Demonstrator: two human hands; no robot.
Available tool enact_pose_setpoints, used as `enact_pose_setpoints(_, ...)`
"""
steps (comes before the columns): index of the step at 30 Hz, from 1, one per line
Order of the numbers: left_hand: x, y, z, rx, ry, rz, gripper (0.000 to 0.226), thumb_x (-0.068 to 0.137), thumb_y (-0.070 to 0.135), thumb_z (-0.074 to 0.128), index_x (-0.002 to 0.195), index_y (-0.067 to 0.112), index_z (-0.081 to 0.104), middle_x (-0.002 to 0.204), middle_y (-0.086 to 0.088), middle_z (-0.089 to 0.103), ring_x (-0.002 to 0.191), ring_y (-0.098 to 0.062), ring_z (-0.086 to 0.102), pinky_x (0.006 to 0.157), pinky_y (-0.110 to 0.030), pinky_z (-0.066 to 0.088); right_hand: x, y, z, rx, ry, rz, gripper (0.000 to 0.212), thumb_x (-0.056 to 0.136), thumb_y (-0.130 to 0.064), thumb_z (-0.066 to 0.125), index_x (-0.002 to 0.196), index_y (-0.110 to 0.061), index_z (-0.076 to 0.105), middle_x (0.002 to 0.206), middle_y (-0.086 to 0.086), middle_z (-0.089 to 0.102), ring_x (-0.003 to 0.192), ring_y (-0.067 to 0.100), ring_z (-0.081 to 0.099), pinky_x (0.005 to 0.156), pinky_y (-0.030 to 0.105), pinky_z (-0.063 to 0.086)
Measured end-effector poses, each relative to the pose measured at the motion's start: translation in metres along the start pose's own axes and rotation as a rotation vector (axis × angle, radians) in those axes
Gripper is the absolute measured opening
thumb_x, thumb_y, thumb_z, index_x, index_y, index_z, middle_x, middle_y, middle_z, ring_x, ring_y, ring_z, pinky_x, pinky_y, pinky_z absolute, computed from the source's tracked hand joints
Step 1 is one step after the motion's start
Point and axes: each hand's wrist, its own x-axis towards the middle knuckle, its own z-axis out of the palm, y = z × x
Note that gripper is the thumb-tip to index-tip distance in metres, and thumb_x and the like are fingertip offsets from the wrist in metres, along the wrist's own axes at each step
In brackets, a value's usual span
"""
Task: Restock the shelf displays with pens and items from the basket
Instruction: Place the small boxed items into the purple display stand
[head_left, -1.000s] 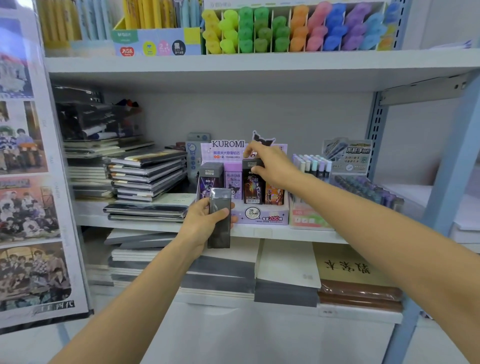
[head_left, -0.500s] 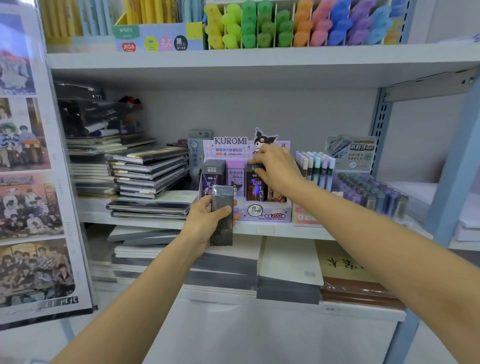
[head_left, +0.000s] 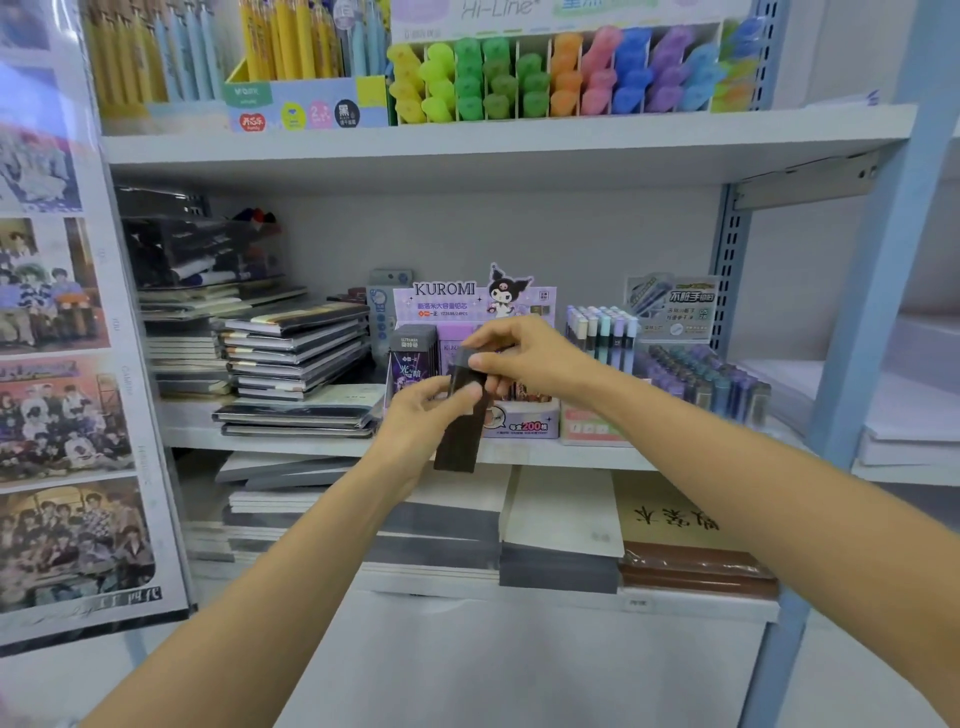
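Item: dark slim pack (head_left: 460, 415), upright just before the Kuromi display box (head_left: 475, 358) — my left hand (head_left: 421, 421) grasping its middle, right hand (head_left: 524, 353) fingers pinching its top; best lifted straight, then slotted into the row beyond my fingertips — squarely.

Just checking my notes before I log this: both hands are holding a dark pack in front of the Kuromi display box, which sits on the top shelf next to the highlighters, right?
Not quite. The head view shows the Kuromi display box on the middle shelf, below the highlighters. The rest holds: left hand and right hand hold the dark pack.
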Motion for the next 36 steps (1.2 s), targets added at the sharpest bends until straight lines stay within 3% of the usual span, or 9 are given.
enact_pose_setpoints(3, 0.0, 0.008, 0.003, 0.043, -0.018, -0.134, 0.047, 0.099, 0.052, 0.041, 0.109, 0.018, 0.071, 0.103, -0.003, 0.075, 0.095, -0.016, 0.069, 0.082, -0.033, 0.053, -0.006, 0.0, -0.012, 0.106, 0.012, 0.004, 0.019, 0.096, -0.009, 0.056, 0.114, -0.007, 0.062, 0.104, 0.015, 0.067, 0.077, 0.014, 0.067, 0.076, 0.026, 0.058)
enact_pose_setpoints(8, -0.004, 0.011, 0.012, 0.084, -0.03, -0.028, 0.036, 0.098, 0.04, 0.051, 0.114, 0.011, 0.063, 0.094, 0.001, 0.066, 0.082, -0.012, 0.058, 0.078, -0.028, 0.05, -0.015, -0.003, -0.02, 0.235, 0.0, -0.008, 0.028, 0.093, -0.03, 0.062, 0.109, -0.007, 0.063, 0.096, 0.007, 0.072, 0.084, 0.019, 0.072, 0.073, 0.022, 0.056)
enact_pose_setpoints(12, -0.005, 0.011, 0.025, 0.181, 0.108, 0.059, 0.036, 0.09, 0.035, 0.065, 0.118, 0.017, 0.053, 0.097, 0.002, 0.059, 0.078, -0.007, 0.056, 0.065, -0.018, 0.044, -0.017, 0.0, -0.023, 0.241, 0.117, 0.053, 0.04, 0.087, -0.017, 0.071, 0.123, -0.005, 0.058, 0.104, 0.007, 0.068, 0.079, 0.015, 0.073, 0.068, 0.019, 0.056)
enact_pose_setpoints(15, -0.007, 0.005, 0.03, 0.264, 0.166, 0.128, 0.035, 0.09, 0.028, 0.067, 0.119, 0.019, 0.05, 0.099, 0.004, 0.056, 0.077, 0.001, 0.057, 0.058, -0.011, 0.044, -0.02, -0.002, -0.026, 0.127, 0.131, 0.156, 0.046, 0.084, -0.003, 0.071, 0.128, 0.0, 0.056, 0.093, 0.005, 0.066, 0.07, 0.013, 0.072, 0.061, 0.015, 0.054)
enact_pose_setpoints(17, -0.008, -0.001, 0.029, 0.387, 0.195, 0.182, 0.039, 0.093, 0.028, 0.062, 0.127, 0.015, 0.048, 0.114, 0.0, 0.056, 0.098, -0.008, 0.057, 0.074, -0.015, 0.046, -0.021, -0.002, -0.03, -0.067, 0.224, 0.112, 0.041, 0.083, -0.001, 0.071, 0.124, -0.004, 0.063, 0.096, 0.001, 0.066, 0.074, 0.008, 0.066, 0.063, 0.015, 0.054)
enact_pose_setpoints(19, -0.009, -0.008, 0.024, 0.589, 0.22, 0.248, 0.045, 0.095, 0.027, 0.059, 0.135, 0.013, 0.045, 0.133, -0.004, 0.051, 0.12, -0.018, 0.049, 0.098, -0.032, 0.042, -0.02, 0.0, -0.036, -0.234, 0.368, 0.011, 0.035, 0.084, -0.004, 0.071, 0.118, -0.009, 0.068, 0.103, 0.004, 0.07, 0.085, 0.009, 0.063, 0.079, 0.021, 0.054)
enact_pose_setpoints(23, -0.01, -0.03, 0.013, 1.099, 0.103, 0.314, 0.057, 0.097, 0.03, 0.054, 0.148, 0.016, 0.032, 0.156, -0.002, 0.031, 0.145, -0.02, 0.024, 0.118, -0.042, 0.017, -0.013, 0.004, -0.046, -0.305, 0.535, -0.091, 0.03, 0.087, -0.004, 0.067, 0.115, -0.013, 0.07, 0.106, 0.003, 0.072, 0.093, 0.012, 0.064, 0.091, 0.031, 0.053)
enact_pose_setpoints(28, -0.005, -0.053, 0.0, 1.492, 0.039, 0.329, 0.067, 0.1, 0.045, 0.04, 0.155, 0.025, 0.008, 0.163, 0.005, 0.01, 0.15, -0.014, 0.002, 0.12, -0.045, -0.004, 0.001, 0.013, -0.031, -0.355, 0.493, -0.137, 0.029, 0.087, -0.004, 0.068, 0.114, -0.013, 0.071, 0.106, 0.003, 0.073, 0.096, 0.017, 0.067, 0.094, 0.035, 0.053)
enact_pose_setpoints(36, -0.006, -0.067, -0.004, 1.532, 0.059, 0.4, 0.072, 0.101, 0.045, 0.035, 0.154, 0.025, -0.008, 0.163, 0.003, 0.007, 0.15, -0.018, -0.003, 0.12, -0.048, -0.005, 0.02, 0.027, -0.018, -0.505, 0.369, -0.126, 0.031, 0.091, -0.006, 0.062, 0.122, -0.01, 0.066, 0.117, 0.005, 0.07, 0.108, 0.019, 0.063, 0.093, 0.021, 0.04)
